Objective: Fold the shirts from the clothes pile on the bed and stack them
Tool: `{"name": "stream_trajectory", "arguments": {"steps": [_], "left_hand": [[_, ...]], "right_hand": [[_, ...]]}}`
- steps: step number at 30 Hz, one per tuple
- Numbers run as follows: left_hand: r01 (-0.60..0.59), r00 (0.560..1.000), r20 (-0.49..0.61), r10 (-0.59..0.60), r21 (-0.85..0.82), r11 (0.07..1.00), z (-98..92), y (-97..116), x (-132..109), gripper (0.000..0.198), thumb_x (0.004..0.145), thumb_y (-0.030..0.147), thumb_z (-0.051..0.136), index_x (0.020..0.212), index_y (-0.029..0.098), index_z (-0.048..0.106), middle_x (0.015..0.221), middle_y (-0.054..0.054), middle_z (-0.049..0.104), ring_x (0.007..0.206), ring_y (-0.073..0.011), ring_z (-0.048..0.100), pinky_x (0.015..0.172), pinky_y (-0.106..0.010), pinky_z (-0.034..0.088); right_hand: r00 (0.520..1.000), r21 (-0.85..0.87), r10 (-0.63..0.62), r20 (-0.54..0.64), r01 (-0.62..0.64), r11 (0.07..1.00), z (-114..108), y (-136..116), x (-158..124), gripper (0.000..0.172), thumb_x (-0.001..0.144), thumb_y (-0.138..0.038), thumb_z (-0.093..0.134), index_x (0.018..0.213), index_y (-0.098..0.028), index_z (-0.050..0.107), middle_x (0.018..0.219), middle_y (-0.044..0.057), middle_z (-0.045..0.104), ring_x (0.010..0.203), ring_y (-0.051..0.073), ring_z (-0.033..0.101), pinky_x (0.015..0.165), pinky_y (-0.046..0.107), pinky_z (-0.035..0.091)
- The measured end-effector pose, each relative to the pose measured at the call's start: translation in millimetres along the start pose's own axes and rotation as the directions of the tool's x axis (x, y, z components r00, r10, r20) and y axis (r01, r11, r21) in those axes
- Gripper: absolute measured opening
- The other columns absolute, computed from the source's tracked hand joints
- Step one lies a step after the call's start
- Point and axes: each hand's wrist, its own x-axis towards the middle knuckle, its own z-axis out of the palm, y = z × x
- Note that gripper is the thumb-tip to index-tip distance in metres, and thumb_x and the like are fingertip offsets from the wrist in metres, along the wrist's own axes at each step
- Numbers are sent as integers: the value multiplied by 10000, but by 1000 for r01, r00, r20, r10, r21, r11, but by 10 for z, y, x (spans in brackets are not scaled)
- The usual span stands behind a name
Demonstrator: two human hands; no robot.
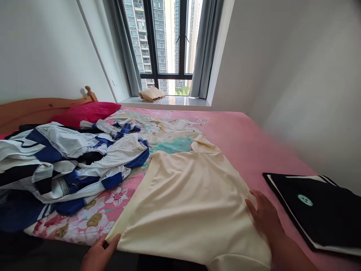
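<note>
A cream-coloured garment [186, 195] lies spread over the bed, its near edge reaching past the bed's front edge. At its near left corner my left hand [100, 252] pinches the fabric between thumb and fingers. My right hand [265, 214] is at the garment's right side, with thumb and fingertips on the cloth and a gap between them. Light wrinkles run across the garment, and a narrow part of it is folded over at the far end.
White, blue and black clothes [84, 158] are heaped on the left. A folded black garment [324, 210] lies at the right. Behind are a red pillow [84, 113], a wooden headboard [42, 105] and a tan folded item [151, 94] on the windowsill [180, 101].
</note>
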Motion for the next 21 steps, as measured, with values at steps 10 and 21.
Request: {"name": "stream_trajectory", "arguments": {"steps": [10, 21], "left_hand": [[-215, 960, 176, 220, -45, 976, -251, 218, 70, 414, 648, 542, 560, 826, 195, 699, 834, -42, 718, 836, -265, 648, 717, -287, 471], [-49, 786, 504, 357, -525, 850, -95, 955, 950, 486, 485, 648, 680, 655, 193, 698, 721, -84, 729, 712, -299, 673, 666, -370, 514]], "right_hand": [[998, -71, -25, 57, 29, 997, 272, -126, 4, 415, 794, -475, 369, 1053, -246, 599, 1197, 106, 588, 1178, 314, 489, 946, 526, 376], [996, 180, -87, 13, 84, 980, 435, -982, 1649, 359, 832, -413, 361, 1029, -205, 578, 1103, 81, 620, 1077, 252, 523, 983, 410, 390]]}}
